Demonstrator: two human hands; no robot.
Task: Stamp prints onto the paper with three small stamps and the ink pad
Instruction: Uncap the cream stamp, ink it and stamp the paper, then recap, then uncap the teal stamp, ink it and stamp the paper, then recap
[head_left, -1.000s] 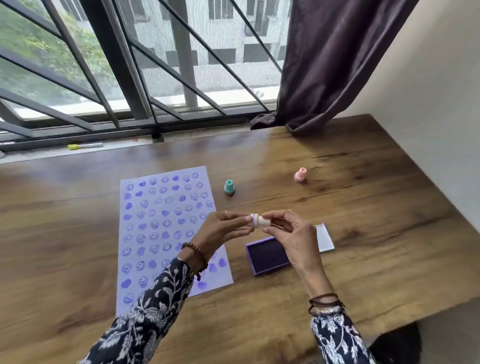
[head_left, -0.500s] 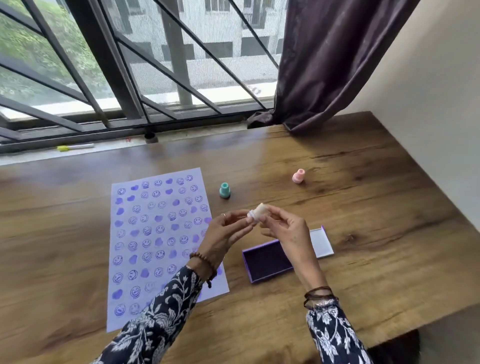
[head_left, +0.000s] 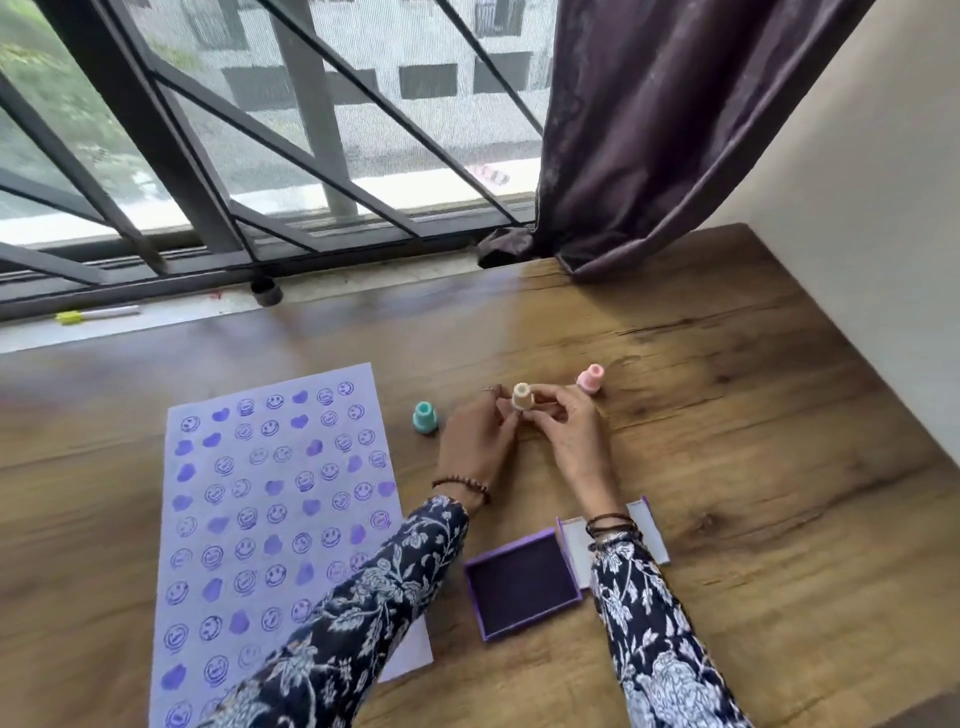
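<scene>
A small cream stamp (head_left: 522, 396) stands upright between my two hands, low over the wooden table (head_left: 753, 467). My left hand (head_left: 475, 441) and my right hand (head_left: 566, 436) both pinch it with their fingertips. A teal stamp (head_left: 425, 417) stands just left of my left hand. A pink stamp (head_left: 590, 378) stands just behind my right hand. The lilac paper (head_left: 280, 509), covered with purple smiley and heart prints, lies at the left under my left forearm. The open purple ink pad (head_left: 522, 587) sits near the front, its lid (head_left: 576, 545) partly hidden by my right wrist.
A barred window (head_left: 260, 156) runs along the table's far edge, with a yellow-capped pen (head_left: 96, 314) and a dark cap (head_left: 266, 292) on the sill. A dark curtain (head_left: 649, 130) hangs at the back right. A white wall (head_left: 857, 208) borders the table's right side.
Both hands have moved away from me with the cream stamp, from above the ink pad to between the teal and pink stamps. The stamp has turned from sideways to upright.
</scene>
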